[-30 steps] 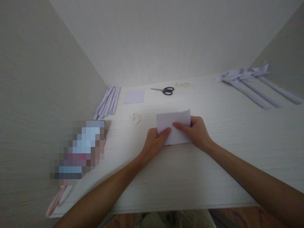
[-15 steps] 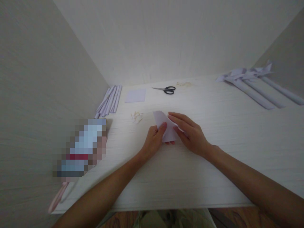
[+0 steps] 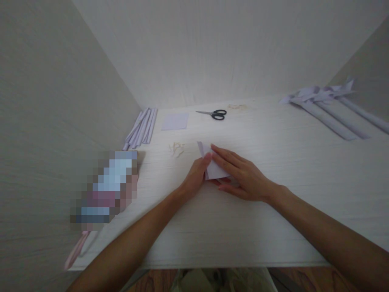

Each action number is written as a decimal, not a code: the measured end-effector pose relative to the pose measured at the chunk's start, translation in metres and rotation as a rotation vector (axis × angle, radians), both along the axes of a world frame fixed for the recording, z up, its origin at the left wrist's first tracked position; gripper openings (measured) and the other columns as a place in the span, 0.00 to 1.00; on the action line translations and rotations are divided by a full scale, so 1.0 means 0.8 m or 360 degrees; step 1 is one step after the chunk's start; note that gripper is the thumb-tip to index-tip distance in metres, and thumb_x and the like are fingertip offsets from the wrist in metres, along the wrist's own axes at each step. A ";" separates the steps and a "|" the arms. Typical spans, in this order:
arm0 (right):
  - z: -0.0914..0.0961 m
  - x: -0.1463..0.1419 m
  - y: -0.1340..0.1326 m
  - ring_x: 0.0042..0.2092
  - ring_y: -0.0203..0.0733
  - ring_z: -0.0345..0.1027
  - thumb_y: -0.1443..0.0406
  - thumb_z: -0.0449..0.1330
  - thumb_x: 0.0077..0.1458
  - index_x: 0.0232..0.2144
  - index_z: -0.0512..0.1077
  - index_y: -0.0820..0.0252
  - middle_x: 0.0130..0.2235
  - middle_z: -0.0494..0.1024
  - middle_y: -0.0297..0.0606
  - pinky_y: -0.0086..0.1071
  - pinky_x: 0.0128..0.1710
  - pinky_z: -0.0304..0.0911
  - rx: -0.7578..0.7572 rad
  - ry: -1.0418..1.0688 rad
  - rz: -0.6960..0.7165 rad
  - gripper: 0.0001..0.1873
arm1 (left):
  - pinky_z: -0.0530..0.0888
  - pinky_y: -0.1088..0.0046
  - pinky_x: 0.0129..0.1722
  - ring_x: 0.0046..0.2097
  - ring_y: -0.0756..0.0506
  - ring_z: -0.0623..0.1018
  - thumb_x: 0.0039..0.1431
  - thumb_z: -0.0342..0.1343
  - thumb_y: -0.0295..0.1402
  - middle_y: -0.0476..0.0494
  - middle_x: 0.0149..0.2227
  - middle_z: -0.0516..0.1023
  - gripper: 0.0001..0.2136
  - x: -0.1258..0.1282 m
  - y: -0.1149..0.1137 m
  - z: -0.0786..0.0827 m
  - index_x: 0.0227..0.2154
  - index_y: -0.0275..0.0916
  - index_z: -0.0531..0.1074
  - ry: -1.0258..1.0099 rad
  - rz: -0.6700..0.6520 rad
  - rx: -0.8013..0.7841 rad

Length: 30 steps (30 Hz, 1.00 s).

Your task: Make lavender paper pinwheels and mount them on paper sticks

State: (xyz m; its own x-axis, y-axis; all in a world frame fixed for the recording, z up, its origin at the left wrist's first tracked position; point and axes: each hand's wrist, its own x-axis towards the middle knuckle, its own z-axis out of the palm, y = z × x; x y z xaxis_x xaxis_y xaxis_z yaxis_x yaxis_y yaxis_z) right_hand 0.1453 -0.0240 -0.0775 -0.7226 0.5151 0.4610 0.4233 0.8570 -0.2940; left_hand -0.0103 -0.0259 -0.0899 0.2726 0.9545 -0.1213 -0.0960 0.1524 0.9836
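A piece of white paper [image 3: 217, 172], with a fold in it, is held just above the white table between both hands. My left hand [image 3: 196, 172] pinches its left side, the thumb on top and the fingers mostly hidden underneath. Over the right part lies my right hand [image 3: 243, 172], its long fingers pressed along the paper's upper face and a lower digit near the bottom edge. At the far side, one narrow paper corner sticks up past the left thumb.
Scissors [image 3: 215, 114] with black handles lie beyond the hands, beside a flat paper square [image 3: 174, 121]. Rolled paper tubes [image 3: 142, 127] are at the left wall. Small yellowish bits [image 3: 176, 148] lie nearby. Tubes with joined paper strips [image 3: 322, 97] rest at right; a blurred-out object [image 3: 111, 182] is at left.
My right hand has moved left and flattened over the paper, bending its right part down. The left hand still grips it, and the view has shifted slightly.
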 end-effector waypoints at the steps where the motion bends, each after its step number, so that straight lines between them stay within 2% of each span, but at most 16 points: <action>1: 0.000 0.000 0.000 0.59 0.45 0.39 0.56 0.50 0.51 0.57 0.40 0.62 0.60 0.43 0.46 0.44 0.54 0.48 0.0005 0.0003 0.0018 0.37 | 0.72 0.69 0.26 0.31 0.43 0.75 0.50 0.42 0.50 0.38 0.29 0.76 0.25 -0.001 -0.001 0.002 0.38 0.32 0.68 -0.0046 -0.0077 -0.0035; 3: -0.001 0.000 0.001 0.59 0.45 0.37 0.56 0.51 0.50 0.57 0.41 0.64 0.59 0.44 0.47 0.43 0.55 0.47 0.0004 0.0010 0.0045 0.37 | 0.73 0.69 0.25 0.29 0.44 0.76 0.47 0.50 0.45 0.38 0.30 0.76 0.20 -0.003 -0.003 0.005 0.36 0.32 0.68 -0.0142 -0.0176 -0.0109; 5: -0.001 0.001 0.001 0.60 0.46 0.35 0.56 0.51 0.49 0.57 0.41 0.66 0.59 0.45 0.48 0.44 0.55 0.46 -0.0016 0.0008 0.0068 0.38 | 0.72 0.71 0.24 0.29 0.45 0.76 0.46 0.54 0.40 0.39 0.31 0.76 0.17 -0.006 -0.004 0.007 0.35 0.32 0.68 -0.0142 -0.0219 -0.0138; 11: 0.002 0.007 0.000 0.60 0.44 0.34 0.57 0.53 0.49 0.57 0.41 0.61 0.60 0.44 0.44 0.45 0.56 0.42 -0.0270 0.0176 0.0179 0.37 | 0.71 0.77 0.24 0.30 0.46 0.76 0.47 0.54 0.35 0.40 0.32 0.76 0.15 -0.011 0.000 0.008 0.38 0.34 0.67 -0.0154 -0.0396 -0.0137; 14: 0.005 0.008 -0.002 0.59 0.45 0.40 0.58 0.54 0.48 0.57 0.45 0.58 0.59 0.48 0.43 0.45 0.55 0.43 -0.0526 0.0368 0.0217 0.36 | 0.70 0.78 0.23 0.29 0.48 0.76 0.48 0.54 0.34 0.41 0.30 0.76 0.13 -0.012 0.001 0.009 0.36 0.32 0.67 -0.0147 -0.0402 -0.0088; 18: 0.004 0.004 0.000 0.56 0.43 0.50 0.60 0.53 0.50 0.53 0.53 0.54 0.56 0.57 0.40 0.41 0.52 0.52 -0.1104 0.0874 0.0134 0.27 | 0.69 0.78 0.21 0.28 0.48 0.76 0.48 0.53 0.35 0.39 0.30 0.75 0.14 -0.013 0.001 0.012 0.36 0.32 0.66 -0.0081 -0.0445 -0.0059; 20: 0.002 0.001 0.003 0.52 0.42 0.56 0.61 0.51 0.52 0.49 0.58 0.55 0.53 0.62 0.41 0.38 0.47 0.59 -0.1416 0.1132 0.0045 0.21 | 0.69 0.78 0.21 0.27 0.47 0.76 0.48 0.52 0.36 0.38 0.31 0.75 0.16 -0.012 -0.001 0.014 0.39 0.32 0.64 -0.0069 -0.0499 -0.0070; 22: 0.001 -0.003 0.004 0.42 0.42 0.67 0.59 0.49 0.52 0.46 0.61 0.56 0.47 0.68 0.42 0.35 0.36 0.65 -0.1740 0.1261 -0.0004 0.18 | 0.68 0.78 0.20 0.27 0.47 0.76 0.49 0.52 0.36 0.38 0.31 0.75 0.16 -0.010 -0.003 0.016 0.39 0.33 0.62 -0.0065 -0.0540 -0.0065; 23: 0.001 -0.005 0.004 0.35 0.41 0.69 0.58 0.48 0.53 0.46 0.61 0.56 0.43 0.71 0.42 0.33 0.28 0.66 -0.1905 0.1279 0.0015 0.18 | 0.68 0.78 0.20 0.27 0.47 0.76 0.49 0.52 0.36 0.39 0.31 0.75 0.15 -0.009 -0.005 0.017 0.38 0.33 0.62 -0.0055 -0.0555 -0.0062; 25: 0.004 -0.010 0.001 0.24 0.39 0.68 0.56 0.46 0.53 0.47 0.59 0.56 0.34 0.73 0.40 0.30 0.16 0.62 -0.2178 0.1268 0.0119 0.21 | 0.68 0.79 0.20 0.26 0.47 0.76 0.49 0.52 0.35 0.39 0.29 0.75 0.14 -0.006 -0.008 0.018 0.37 0.33 0.61 -0.0030 -0.0583 -0.0056; 27: 0.007 -0.015 -0.004 0.20 0.38 0.66 0.56 0.48 0.52 0.48 0.60 0.56 0.28 0.72 0.37 0.28 0.11 0.58 -0.2312 0.1251 0.0169 0.21 | 0.68 0.79 0.20 0.25 0.48 0.76 0.49 0.52 0.34 0.41 0.27 0.75 0.13 -0.003 -0.010 0.019 0.36 0.33 0.61 -0.0001 -0.0597 -0.0056; 30: 0.011 -0.019 -0.009 0.19 0.36 0.66 0.57 0.50 0.51 0.45 0.62 0.57 0.26 0.71 0.35 0.25 0.10 0.56 -0.2335 0.1246 0.0094 0.20 | 0.69 0.80 0.20 0.25 0.48 0.75 0.49 0.52 0.34 0.43 0.24 0.75 0.13 0.000 -0.012 0.018 0.36 0.33 0.61 0.0035 -0.0632 -0.0070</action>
State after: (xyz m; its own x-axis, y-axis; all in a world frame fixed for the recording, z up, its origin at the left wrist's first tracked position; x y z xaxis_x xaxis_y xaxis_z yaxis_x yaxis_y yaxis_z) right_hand 0.1299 -0.0315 -0.0688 -0.5985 0.7918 -0.1217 -0.2263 -0.3129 -0.9224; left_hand -0.0101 -0.0351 -0.0757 0.6161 0.7692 -0.1695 0.0001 0.2152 0.9766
